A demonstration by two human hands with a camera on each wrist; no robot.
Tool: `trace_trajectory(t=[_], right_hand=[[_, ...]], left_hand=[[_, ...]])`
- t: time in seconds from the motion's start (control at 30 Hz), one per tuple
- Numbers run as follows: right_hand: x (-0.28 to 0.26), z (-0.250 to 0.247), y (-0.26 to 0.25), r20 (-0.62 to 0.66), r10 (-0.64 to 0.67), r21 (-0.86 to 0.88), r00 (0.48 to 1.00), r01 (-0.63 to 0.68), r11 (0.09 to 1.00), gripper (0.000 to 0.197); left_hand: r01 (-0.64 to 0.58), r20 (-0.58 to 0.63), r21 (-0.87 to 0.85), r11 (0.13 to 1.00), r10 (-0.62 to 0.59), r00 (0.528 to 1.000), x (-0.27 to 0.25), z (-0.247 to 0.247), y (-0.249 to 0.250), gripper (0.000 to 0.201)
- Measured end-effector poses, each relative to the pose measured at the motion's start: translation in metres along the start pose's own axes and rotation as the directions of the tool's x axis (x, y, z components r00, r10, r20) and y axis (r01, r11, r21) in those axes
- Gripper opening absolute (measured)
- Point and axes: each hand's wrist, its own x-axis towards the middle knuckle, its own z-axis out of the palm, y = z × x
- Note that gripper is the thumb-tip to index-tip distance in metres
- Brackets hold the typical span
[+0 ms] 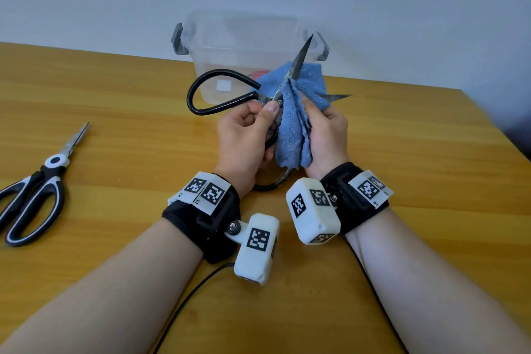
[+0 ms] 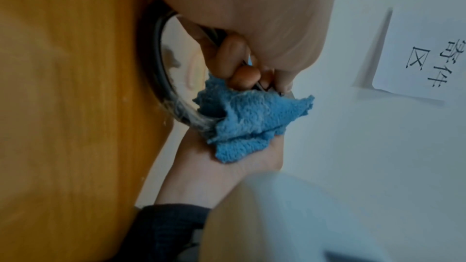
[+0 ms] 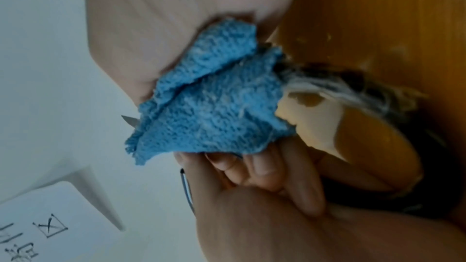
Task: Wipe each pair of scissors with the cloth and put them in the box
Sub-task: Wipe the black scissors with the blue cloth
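Held splayed open above the wooden table point(image 1: 402, 152), black loop-handled steel scissors point(image 1: 218, 95) pinched near the pivot by left hand point(image 1: 244, 135), blades pointing away toward clear plastic box point(image 1: 230, 46), right hand point(image 1: 324, 138) clutching blue terry cloth point(image 1: 293, 129) around one blade.

Black-handled scissors point(image 1: 218, 95), blades spread open, raised just in front of the clear box point(image 1: 244, 46); blue cloth point(image 1: 296, 118) wrapped around one blade. Second scissors point(image 1: 37, 187), apparently closed, well left of the box.
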Motion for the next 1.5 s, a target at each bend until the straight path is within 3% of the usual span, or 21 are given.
trace_trajectory(t=[0.17,0.7,0.83,0.93,1.0,1.07,1.13,1.33,1.5], right_hand=[[0.01,-0.007,0.0,-0.102,-0.023,0.041,0.995,0.027,0.999,0.016],[0.017,-0.017,-0.002,-0.184,-0.004,0.181,0.983,0.038,0.983,0.015],[0.024,-0.023,0.0,-0.236,-0.015,0.109,0.972,0.042,0.993,0.017],[0.033,-0.043,-0.002,-0.252,0.07,0.183,0.965,-0.024,0.983,0.022],[0.042,-0.06,-0.006,-0.284,0.041,0.272,0.958,0.04,0.962,0.037],[0.048,-0.068,-0.011,-0.232,0.035,0.275,0.972,0.031,0.961,0.066],[0.049,-0.064,-0.013,-0.099,0.079,0.233,0.992,-0.054,0.971,0.08],[0.041,-0.049,-0.011,0.171,0.177,0.103,0.969,-0.197,0.975,0.06],[0.035,-0.045,-0.013,0.247,0.185,-0.082,0.951,-0.17,0.982,0.017]], left_hand=[[0.033,-0.007,-0.003,0.999,-0.033,0.999,0.001,-0.001,0.001,0.024],[0.028,-0.037,0.057,0.998,-0.026,0.999,0.004,-0.002,-0.002,0.029],[0.034,-0.026,0.087,0.996,-0.032,0.999,0.003,-0.002,0.0,0.025],[0.07,-0.077,0.033,0.997,-0.067,0.995,0.004,-0.005,0.004,0.026],[0.106,-0.117,-0.006,0.994,-0.105,0.988,0.007,-0.009,0.005,0.026],[0.112,-0.097,0.018,0.994,-0.11,0.989,0.008,-0.011,0.006,0.026],[0.098,-0.048,0.056,0.994,-0.095,0.994,0.007,-0.01,0.005,0.026],[0.102,-0.06,0.033,0.994,-0.1,0.993,0.005,-0.009,0.009,0.027],[0.068,-0.143,-0.043,0.997,-0.074,0.987,0.005,-0.01,0.013,0.022]])
